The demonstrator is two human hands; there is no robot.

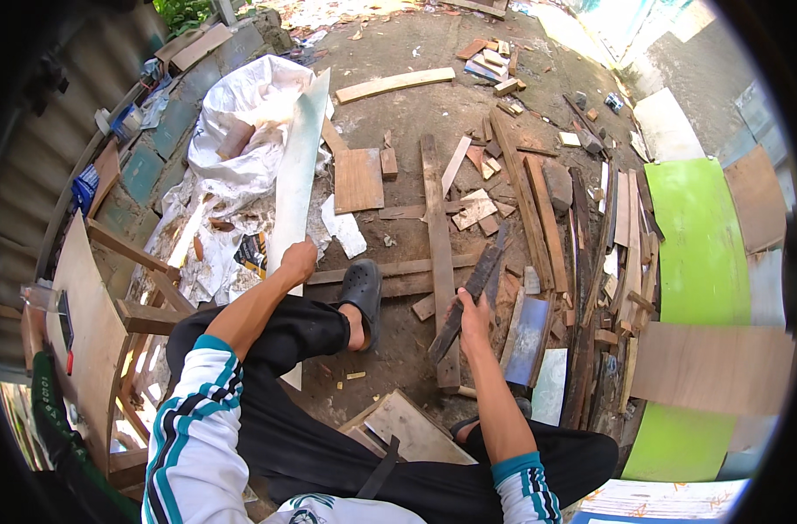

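My left hand [299, 261] is closed on the edge of a long, narrow, pale board [295, 166]. The board stands up from beside my left leg and its tip reaches past a white sack [241, 96]. In my right hand [475, 316] is a short, dark, weathered wood strip [480, 278], with the fingers wrapped round it and the strip tilted up to the right. Below and behind that strip, a long wooden plank [437, 218] lies on the ground. My foot in a dark clog [360, 297] rests between the two hands.
Wood offcuts and long strips [538, 218] crowd the ground to the right, beside green panels [700, 244]. A square wood piece [358, 180] lies ahead. At left stand a plywood sheet [89, 306] and a wooden frame [150, 316]. Someone's dark sleeve [56, 419] shows at far left.
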